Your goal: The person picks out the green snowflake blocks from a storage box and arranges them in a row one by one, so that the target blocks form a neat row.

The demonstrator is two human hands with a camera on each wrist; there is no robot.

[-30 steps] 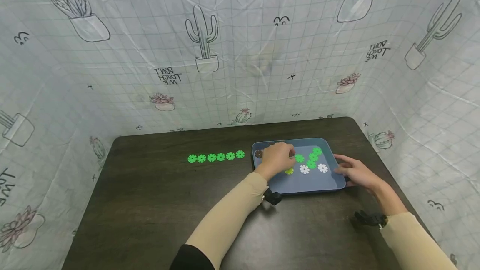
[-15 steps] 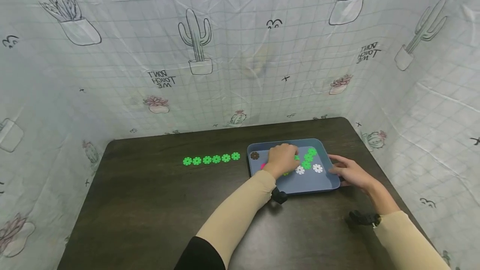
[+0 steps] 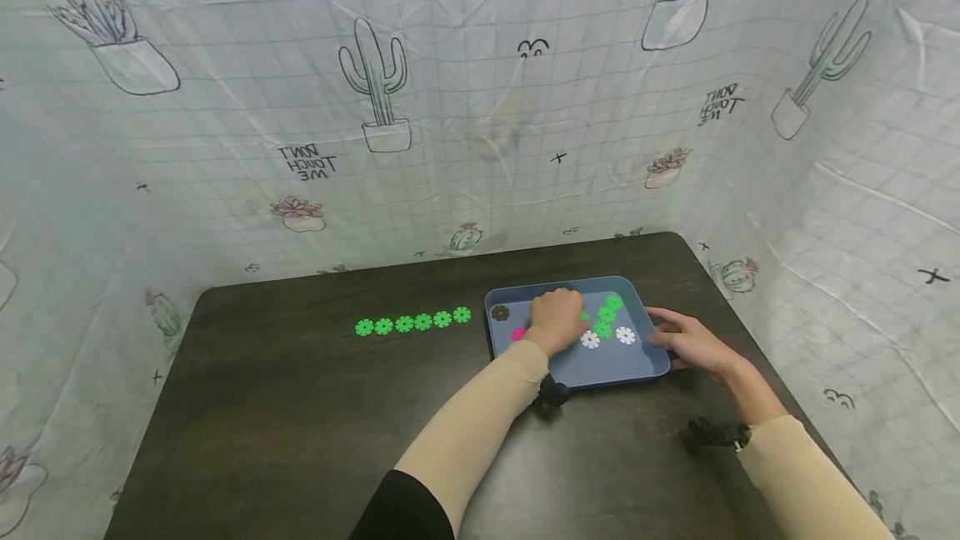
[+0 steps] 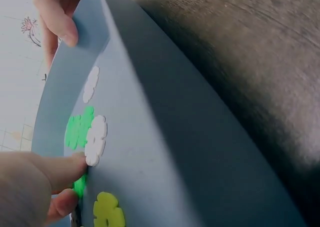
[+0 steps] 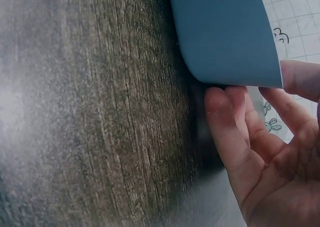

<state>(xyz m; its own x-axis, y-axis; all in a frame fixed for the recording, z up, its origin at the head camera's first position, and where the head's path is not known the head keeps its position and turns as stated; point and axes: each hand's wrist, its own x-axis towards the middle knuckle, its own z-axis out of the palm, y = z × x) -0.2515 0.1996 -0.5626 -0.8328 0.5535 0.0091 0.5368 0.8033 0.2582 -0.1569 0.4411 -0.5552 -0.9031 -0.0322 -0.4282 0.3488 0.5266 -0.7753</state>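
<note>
My left hand (image 3: 557, 319) reaches into a blue-grey tray (image 3: 600, 375), its thumb and finger pinching a green notched building disc (image 4: 80, 185). A white disc (image 4: 95, 141) lies right at the thumb tip, and a yellow disc (image 4: 108, 210) is close below. At the tray's right end, my right hand (image 3: 693, 344) grips the wall, thumb over the rim and fingers (image 5: 225, 117) against the outside. Several green discs (image 3: 607, 315) cluster in the tray beside another white disc (image 3: 626, 336). A brown disc (image 3: 500, 313) sits in the far left corner; a pink disc (image 3: 519, 333) is partly covered by the left hand.
Left of the tray, several green discs (image 3: 404, 323) form a straight row on the dark wooden table (image 3: 300, 407). Behind the table and at its sides hangs a white cactus-print cloth (image 3: 450, 107).
My left hand has shifted right within the tray onto a green disc, uncovering the pink disc and covering the yellow one from the head view. My right hand keeps its hold on the tray.
</note>
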